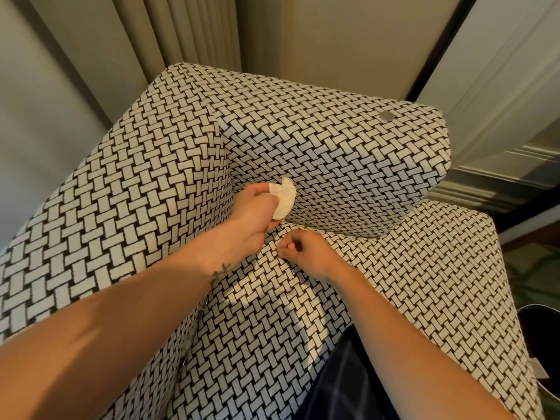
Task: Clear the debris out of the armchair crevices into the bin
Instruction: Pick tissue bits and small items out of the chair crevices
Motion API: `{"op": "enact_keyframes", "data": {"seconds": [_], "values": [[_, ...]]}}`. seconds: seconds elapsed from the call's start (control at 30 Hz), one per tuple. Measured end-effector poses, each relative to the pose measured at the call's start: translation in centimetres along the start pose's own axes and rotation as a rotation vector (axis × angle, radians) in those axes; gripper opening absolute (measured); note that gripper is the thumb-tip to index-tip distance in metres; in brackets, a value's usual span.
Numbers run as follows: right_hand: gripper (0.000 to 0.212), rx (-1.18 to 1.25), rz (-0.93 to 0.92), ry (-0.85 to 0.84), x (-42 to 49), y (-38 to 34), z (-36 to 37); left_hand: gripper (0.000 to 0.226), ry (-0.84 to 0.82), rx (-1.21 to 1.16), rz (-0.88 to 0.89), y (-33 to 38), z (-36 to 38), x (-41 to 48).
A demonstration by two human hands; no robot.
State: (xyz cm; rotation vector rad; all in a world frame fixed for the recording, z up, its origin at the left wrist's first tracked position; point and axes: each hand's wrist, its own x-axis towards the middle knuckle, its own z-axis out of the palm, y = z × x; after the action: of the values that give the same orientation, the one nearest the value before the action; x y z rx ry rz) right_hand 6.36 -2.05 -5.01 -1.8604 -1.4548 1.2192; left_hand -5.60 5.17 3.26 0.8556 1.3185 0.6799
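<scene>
Head view: a person leans over a black-and-white woven armchair (136, 177), both bare arms reaching in.
Left hand (257, 213): clenched round a crumpled white tissue (285, 197), thumb and curled fingers holding it against the lower corner of the back cushion (333, 159).
Right hand (309, 253): fingers curled, thumb and forefinger pinching a thin dark scrap (282, 247), too small to name, just beside the left hand.
Where the debris is: tissue and scrap both sit at the crevice where the back cushion, seat (266, 322) and armrest (169, 153) meet.
Left wrist: a small dark tattoo (220, 271) shows on it.
Bin (542, 338): a dark rim at the right edge, beside the chair and well apart from both hands.
Back cushion: a round grey button (387, 116) near its top edge.
Behind the chair: a pleated beige curtain (181, 34).
Bottom edge: dark checked trouser cloth (348, 380) against the seat front.
</scene>
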Motion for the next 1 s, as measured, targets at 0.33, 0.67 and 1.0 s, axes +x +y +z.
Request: {"op": "enact_keyframes", "data": {"seconds": [0.33, 0.67, 1.0], "values": [[0.014, 0.244, -0.123, 0.275, -5.3, -4.5, -6.2, 0.027, -0.026, 0.067, 0.119, 1.5, 1.8, -3.3], [0.025, 0.364, -0.165, 0.529, -6.6, -8.4, -14.7, 0.023, -0.084, 0.068, 0.286, 7.4, 6.9, -5.0], [0.014, 0.049, -0.139, 0.773, -2.3, -9.1, -19.8, 0.009, 0.125, 0.172, 0.48, 9.1, 10.4, -1.8]]}}
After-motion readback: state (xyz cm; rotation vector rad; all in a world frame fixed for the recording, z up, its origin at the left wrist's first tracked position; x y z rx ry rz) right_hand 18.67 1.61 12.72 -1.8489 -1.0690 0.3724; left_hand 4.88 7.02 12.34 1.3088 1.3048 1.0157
